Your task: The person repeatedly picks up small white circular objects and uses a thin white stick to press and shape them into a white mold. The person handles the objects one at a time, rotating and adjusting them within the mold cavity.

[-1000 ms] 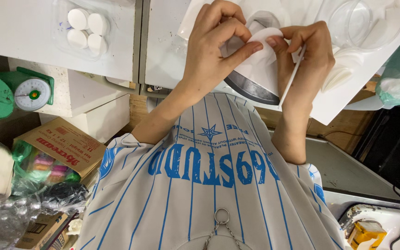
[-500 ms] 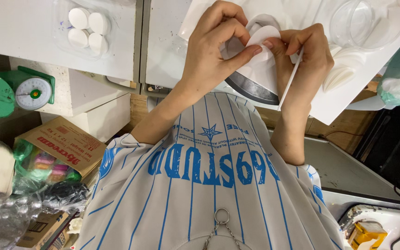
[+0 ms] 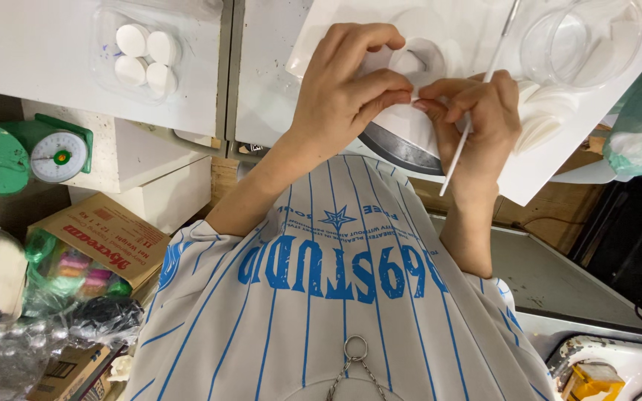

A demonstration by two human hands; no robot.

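Two hands meet over the white board (image 3: 551,160) at our chest: our left hand (image 3: 347,93) and right hand (image 3: 481,122) both pinch one small white piece (image 3: 410,115) between thumb and fingertips, and the right hand also clamps a thin white stick (image 3: 469,126) that slants down past its knuckles. We judge the piece light, thin and easily creased, best held at its edges. Just beyond the pinch sits a clear round container (image 3: 581,41); well off to the left, white discs (image 3: 146,56) rest in a clear tray.
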